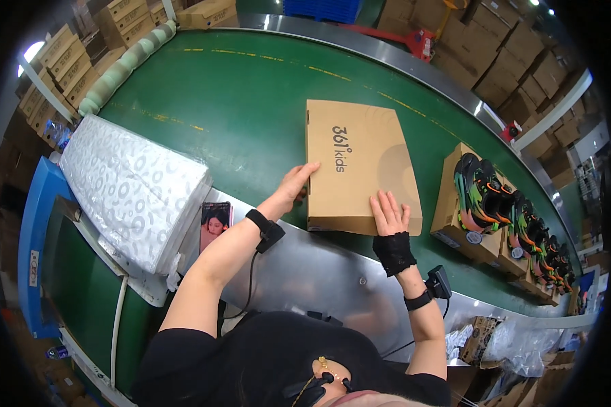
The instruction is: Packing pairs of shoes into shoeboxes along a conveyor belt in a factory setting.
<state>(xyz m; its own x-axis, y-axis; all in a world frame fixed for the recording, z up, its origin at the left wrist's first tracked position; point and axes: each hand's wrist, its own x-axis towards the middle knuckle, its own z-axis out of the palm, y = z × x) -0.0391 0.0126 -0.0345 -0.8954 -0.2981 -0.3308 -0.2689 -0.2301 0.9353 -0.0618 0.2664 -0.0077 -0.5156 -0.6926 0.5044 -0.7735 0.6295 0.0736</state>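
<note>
A closed brown cardboard shoebox (pixel 360 183) with dark printing on its lid lies on the green conveyor belt (pixel 251 95) in front of me. My left hand (pixel 297 183) grips the box's left edge, its thumb at the lid and the other fingers partly hidden against the side. My right hand (pixel 390 216), in a black fingerless wrist cover, rests flat on the lid near the lower right corner, fingers stretched out. Each wrist carries a strapped black device with a cable.
A plastic-wrapped stack of white patterned paper (pixel 139 190) stands at left, beside a phone (pixel 215 224) on the metal ledge (pixel 305 271). To the right, colourful shoes (pixel 482 193) sit on open boxes along the belt. Stacked cartons (pixel 509 54) stand beyond.
</note>
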